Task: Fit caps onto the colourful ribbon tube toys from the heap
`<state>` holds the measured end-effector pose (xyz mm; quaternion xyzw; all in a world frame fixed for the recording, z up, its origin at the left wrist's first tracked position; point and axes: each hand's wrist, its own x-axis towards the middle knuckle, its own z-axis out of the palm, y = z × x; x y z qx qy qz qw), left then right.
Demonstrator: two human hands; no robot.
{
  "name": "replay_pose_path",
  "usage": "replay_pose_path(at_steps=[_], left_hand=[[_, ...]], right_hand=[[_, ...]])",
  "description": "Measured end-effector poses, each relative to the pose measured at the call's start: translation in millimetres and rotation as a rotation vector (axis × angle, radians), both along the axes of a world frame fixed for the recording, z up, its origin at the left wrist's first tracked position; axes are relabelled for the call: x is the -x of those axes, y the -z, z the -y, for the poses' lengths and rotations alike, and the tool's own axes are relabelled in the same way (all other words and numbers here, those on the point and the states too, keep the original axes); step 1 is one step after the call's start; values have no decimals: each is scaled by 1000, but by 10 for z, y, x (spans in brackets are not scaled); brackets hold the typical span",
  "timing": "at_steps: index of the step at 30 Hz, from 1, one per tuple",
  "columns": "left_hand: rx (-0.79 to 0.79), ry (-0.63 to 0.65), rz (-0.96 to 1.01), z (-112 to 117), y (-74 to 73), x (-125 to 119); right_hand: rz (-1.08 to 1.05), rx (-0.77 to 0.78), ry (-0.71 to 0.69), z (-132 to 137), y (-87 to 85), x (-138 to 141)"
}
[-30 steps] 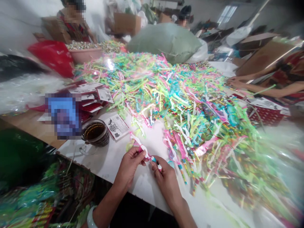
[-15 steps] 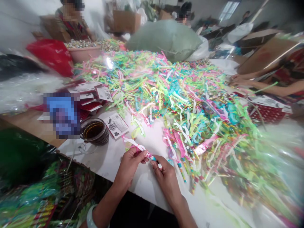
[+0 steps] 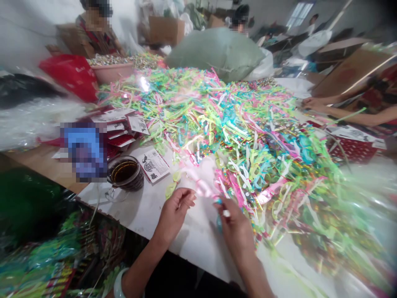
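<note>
My right hand [image 3: 234,227] is closed on a thin toy [image 3: 203,186] with pink and white plastic strips, smeared by motion, and a coloured stick end. The strips point up and left from my fingers over the white tabletop [image 3: 198,240]. To its left is my left hand [image 3: 176,213], fingers curled in with the thumb against them and nothing visible between them. It is apart from the toy. Just beyond both hands begins a large heap of similar toys [image 3: 223,120] in green, pink, blue and white.
A glass cup of dark drink [image 3: 125,174] stands left of my hands, beside a printed card [image 3: 155,165] and a pixelated screen [image 3: 85,151]. More cards [image 3: 119,124] lie behind. A co-worker's arm [image 3: 350,111] reaches in at right. A big green sack [image 3: 217,54] rises behind the heap.
Both hands were on the toy; now my left hand has let go. My right hand has moved right with the toy, whose strips have swung up.
</note>
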<state>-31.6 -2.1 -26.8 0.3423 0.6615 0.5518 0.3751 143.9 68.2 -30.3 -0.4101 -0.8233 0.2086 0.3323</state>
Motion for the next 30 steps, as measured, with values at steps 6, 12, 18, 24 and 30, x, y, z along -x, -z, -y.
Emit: replay_pose_path(at_steps=[6, 12, 18, 24, 30], left_hand=[[271, -143, -899, -126, 150, 361], [184, 90, -683, -48, 85, 352], [186, 214, 285, 65, -142, 363], [210, 168, 936, 37, -97, 441], [-88, 48, 584, 48, 93, 63]], right_hand=[[2, -245, 518, -259, -247, -241], [-73, 360, -32, -54, -58, 326], [-3, 165, -298, -97, 34, 449], [-90, 181, -257, -171, -11, 346], [-206, 680, -176, -16, -63, 452]])
